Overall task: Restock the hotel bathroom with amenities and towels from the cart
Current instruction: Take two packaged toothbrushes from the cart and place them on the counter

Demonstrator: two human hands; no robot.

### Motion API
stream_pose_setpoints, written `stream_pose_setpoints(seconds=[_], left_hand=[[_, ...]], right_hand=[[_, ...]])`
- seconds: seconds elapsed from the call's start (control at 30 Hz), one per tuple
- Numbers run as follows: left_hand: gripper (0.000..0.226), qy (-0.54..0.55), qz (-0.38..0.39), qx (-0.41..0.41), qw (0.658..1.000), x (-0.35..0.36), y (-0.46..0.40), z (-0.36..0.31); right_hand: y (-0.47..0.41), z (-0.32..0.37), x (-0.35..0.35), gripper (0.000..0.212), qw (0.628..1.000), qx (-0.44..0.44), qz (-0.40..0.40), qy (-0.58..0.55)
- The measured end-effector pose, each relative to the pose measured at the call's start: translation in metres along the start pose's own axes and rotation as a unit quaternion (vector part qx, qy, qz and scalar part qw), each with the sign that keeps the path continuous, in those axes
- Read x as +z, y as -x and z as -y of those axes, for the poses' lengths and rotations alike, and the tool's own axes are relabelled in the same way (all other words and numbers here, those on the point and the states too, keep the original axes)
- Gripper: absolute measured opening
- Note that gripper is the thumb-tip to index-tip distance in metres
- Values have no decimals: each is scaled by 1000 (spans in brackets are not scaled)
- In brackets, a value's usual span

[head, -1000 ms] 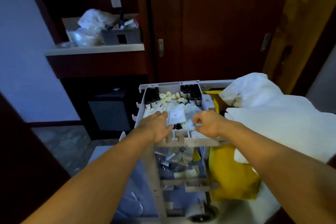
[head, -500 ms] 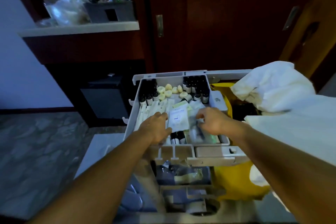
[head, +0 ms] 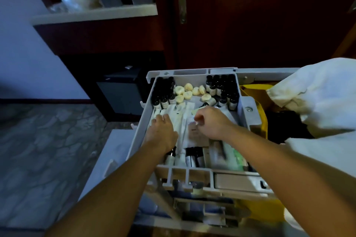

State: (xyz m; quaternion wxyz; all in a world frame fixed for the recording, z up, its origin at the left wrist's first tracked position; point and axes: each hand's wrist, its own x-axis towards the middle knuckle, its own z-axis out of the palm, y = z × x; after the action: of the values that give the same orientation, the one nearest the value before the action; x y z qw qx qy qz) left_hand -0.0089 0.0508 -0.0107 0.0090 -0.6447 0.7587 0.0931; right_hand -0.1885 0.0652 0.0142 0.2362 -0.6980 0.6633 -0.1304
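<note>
The grey cart tray (head: pixel 243 100) holds small dark bottles (head: pixel 163 92) at the back left and back right, round pale soaps (head: pixel 187 91) between them, and flat white sachets (head: pixel 180 113) across the middle. My left hand (head: pixel 161 132) lies palm down on the sachets at the tray's left side, fingers spread. My right hand (head: pixel 211 123) hovers over the middle of the tray with thumb and finger pinched on a small white packet (head: pixel 193 121). White towels (head: pixel 316 100) are piled on the cart to the right.
A yellow bag (head: pixel 264 121) hangs between tray and towels. Lower cart shelves (head: pixel 202 211) hold more packets. A dark wooden door (head: pixel 250 15) stands behind the cart. A ledge (head: pixel 96 15) with a plastic bag and grey box is at upper left, with a marble floor (head: pixel 38 150) below.
The view has dropped and closed in on the tray. Both hands have reached further back into it; my right hand now pinches a small packet near the middle.
</note>
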Motion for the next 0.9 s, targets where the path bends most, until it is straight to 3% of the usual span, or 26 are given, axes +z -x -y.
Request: stream_pose_setpoints(seconds=[0.1, 0.2, 0.3, 0.37, 0.43, 0.5, 0.53, 0.57, 0.6, 0.67, 0.73, 0.77, 0.9], left_hand=[[57, 36, 14, -56, 998, 0, -13, 6], [33, 140, 1, -104, 985, -5, -24, 15], [17, 254, 1, -87, 963, -9, -38, 22], [25, 345, 26, -61, 936, -14, -43, 19], [32, 435, 70, -49, 896, -19, -47, 15], [23, 509, 109, -59, 852, -22, -49, 11], [27, 517, 108, -60, 847, -22, -49, 11], [29, 484, 88, -49, 869, -20, -50, 11], [27, 402, 57, -31, 913, -18, -51, 12], [30, 167, 35, -23, 985, -15, -46, 13], [68, 23, 94, -39, 995, -7, -42, 14], [72, 1, 105, -33, 994, -3, -41, 14], [46, 45, 74, -31, 996, 2, -45, 9]], right_hand=[[-19, 8, 14, 17, 999, 7, 12, -31], [-33, 17, 22, 22, 995, 43, 32, -87], [-43, 26, 27, 27, 979, 86, 60, -176], [-48, 33, 26, 35, 953, 131, 64, -266], [-52, 36, 22, 29, 931, 156, 46, -328], [-53, 34, 17, 20, 922, 163, 22, -350], [-53, 32, 15, 17, 919, 164, 18, -359], [-52, 29, 15, 15, 916, 166, 21, -364], [-51, 26, 15, 13, 915, 170, 24, -366], [-46, 21, 16, 12, 915, 182, 21, -360], [-43, 17, 17, 8, 918, 190, 18, -349], [-41, 14, 16, 9, 918, 192, 20, -347], [-41, 9, 14, 13, 914, 191, 34, -356]])
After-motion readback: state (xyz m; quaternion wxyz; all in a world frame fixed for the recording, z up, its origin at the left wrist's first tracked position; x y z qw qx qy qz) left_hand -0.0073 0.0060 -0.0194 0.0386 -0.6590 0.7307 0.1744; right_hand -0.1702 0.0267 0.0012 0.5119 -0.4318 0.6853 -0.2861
